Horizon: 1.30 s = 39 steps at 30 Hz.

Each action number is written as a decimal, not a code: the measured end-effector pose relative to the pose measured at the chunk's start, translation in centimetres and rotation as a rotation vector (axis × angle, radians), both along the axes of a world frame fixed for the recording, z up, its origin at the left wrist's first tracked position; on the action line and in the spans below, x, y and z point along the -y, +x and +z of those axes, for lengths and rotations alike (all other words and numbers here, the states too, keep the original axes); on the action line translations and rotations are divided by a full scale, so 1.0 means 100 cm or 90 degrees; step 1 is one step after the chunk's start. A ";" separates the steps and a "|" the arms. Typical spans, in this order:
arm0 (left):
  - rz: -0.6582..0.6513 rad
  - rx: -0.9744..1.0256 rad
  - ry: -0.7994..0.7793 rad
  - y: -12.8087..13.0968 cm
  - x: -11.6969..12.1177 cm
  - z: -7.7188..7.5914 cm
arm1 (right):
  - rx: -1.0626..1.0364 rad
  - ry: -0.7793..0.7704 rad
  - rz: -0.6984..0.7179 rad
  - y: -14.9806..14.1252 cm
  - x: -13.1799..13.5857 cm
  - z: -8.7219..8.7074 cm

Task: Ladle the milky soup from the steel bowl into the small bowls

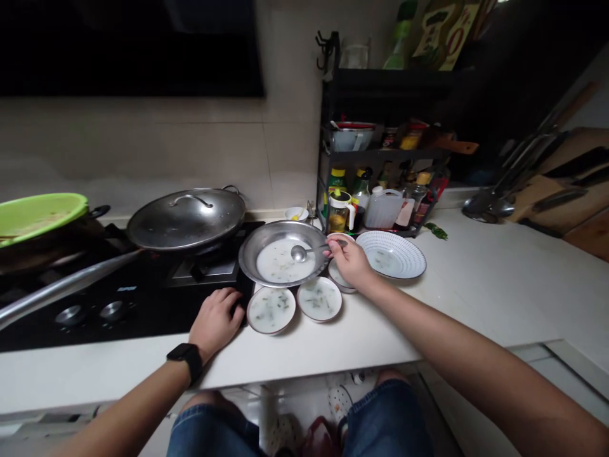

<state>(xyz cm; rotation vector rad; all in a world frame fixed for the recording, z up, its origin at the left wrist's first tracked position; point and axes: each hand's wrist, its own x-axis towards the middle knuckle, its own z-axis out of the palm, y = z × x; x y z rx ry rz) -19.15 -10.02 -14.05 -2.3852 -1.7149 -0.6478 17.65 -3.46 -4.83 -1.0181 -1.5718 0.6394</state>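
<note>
My right hand [349,260] is closed on the handle of a metal ladle [299,253], whose bowl hangs over a wide steel bowl [252,247] of pale white batter. My left hand [216,320] rests on the stove edge, fingers curled, touching the rim of a small round dish [271,311] holding white batter with green flecks. A second small dish [319,299] sits beside it, and a third [339,278] lies partly hidden under my right hand. A larger striped plate [392,255] with some batter sits to the right.
A black stove [95,304] carries a lidded wok [186,219] and a long metal handle [61,289]. A green basin [40,216] sits far left. A black rack [380,158] of bottles and jars stands behind. Utensils and boards [547,184] lie right.
</note>
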 end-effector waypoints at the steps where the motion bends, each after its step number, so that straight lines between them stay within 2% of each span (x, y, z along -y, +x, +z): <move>1: 0.001 0.001 -0.002 0.000 0.000 0.000 | 0.000 -0.006 0.000 -0.006 -0.002 -0.003; 3: 0.004 0.004 -0.007 0.001 0.000 -0.001 | -0.022 -0.037 0.001 -0.016 -0.003 -0.006; 9: 0.009 0.005 -0.011 0.003 0.002 0.000 | -0.264 -0.252 -0.048 -0.028 -0.011 -0.008; 14: 0.011 0.004 -0.009 0.004 0.003 0.002 | -0.315 -0.301 -0.050 -0.021 -0.013 -0.006; 18: 0.011 0.004 -0.010 0.003 0.002 0.002 | -0.337 -0.290 -0.061 -0.007 -0.009 0.005; 23: 0.009 0.003 -0.005 0.002 0.001 0.002 | -0.324 -0.246 -0.077 0.028 0.000 0.026; 30: 0.001 -0.004 -0.003 -0.001 0.000 0.001 | -0.338 -0.231 -0.165 0.096 0.028 0.056; 39: -0.009 -0.002 -0.003 -0.003 -0.002 0.003 | -0.349 -0.175 -0.297 0.185 0.054 0.070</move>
